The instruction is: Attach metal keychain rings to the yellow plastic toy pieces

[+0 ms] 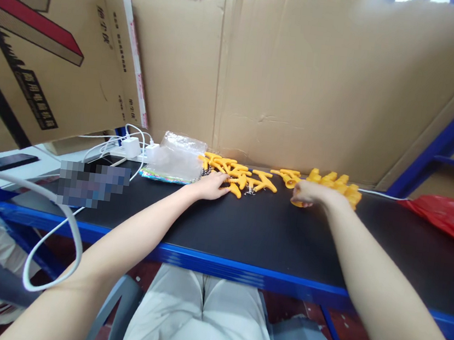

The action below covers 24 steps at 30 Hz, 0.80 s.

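Several small orange plastic pieces (240,172) lie in a loose pile at the back of the black tabletop (269,230), some with little metal chains. My left hand (210,185) rests palm down at the pile's left edge, fingertips touching one piece. My right hand (309,193) is curled over an orange piece at the near edge of a second heap of orange pieces (339,185) on the right.
A clear plastic bag (177,155) lies left of the pile, beside white chargers and cables (130,146). A cardboard wall (304,80) backs the table. A red plastic bag (451,215) sits at the right. The table has a blue front edge (239,271).
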Motion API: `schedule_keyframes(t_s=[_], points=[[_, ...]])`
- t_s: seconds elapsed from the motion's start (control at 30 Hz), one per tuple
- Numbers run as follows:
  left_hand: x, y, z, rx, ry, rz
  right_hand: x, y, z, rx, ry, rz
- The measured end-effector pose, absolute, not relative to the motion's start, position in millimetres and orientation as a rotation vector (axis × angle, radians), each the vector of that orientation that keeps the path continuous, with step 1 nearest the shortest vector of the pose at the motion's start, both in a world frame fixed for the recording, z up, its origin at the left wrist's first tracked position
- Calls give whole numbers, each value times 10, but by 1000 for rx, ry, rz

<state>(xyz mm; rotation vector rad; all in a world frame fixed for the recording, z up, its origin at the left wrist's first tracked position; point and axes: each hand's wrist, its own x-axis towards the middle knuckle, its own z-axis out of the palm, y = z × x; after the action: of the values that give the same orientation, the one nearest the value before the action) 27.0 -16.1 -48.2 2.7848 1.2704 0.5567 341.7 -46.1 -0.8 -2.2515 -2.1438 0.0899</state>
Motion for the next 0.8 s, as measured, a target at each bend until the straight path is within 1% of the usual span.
schedule_keyframes(t_s=[0.03,0.1,0.27,0.4,0.57,0.73,0.8], points=[[274,-162,-483,2784,1269,560,3322,-475,-1,-2237,-2235,247],[288,-184,-478,2771,1289,569,3162,-503,13,-2189,-2286,362],[376,-304,-461,2741,1364,615,2991,-527,3,-2168,-2259,289],[442,-344,-477,2809,1280,643,3028,-507,-13,-2154,-2274,228],[443,-318,-462,2837,1253,684,3083,-530,38,-2130,-2311,264],[422,-254,-486,2853,1181,766,3068,-546,71,-2114,-2306,105],[419,-220,-516,2855,1116,851,3058,-532,57,-2037,-2288,107]])
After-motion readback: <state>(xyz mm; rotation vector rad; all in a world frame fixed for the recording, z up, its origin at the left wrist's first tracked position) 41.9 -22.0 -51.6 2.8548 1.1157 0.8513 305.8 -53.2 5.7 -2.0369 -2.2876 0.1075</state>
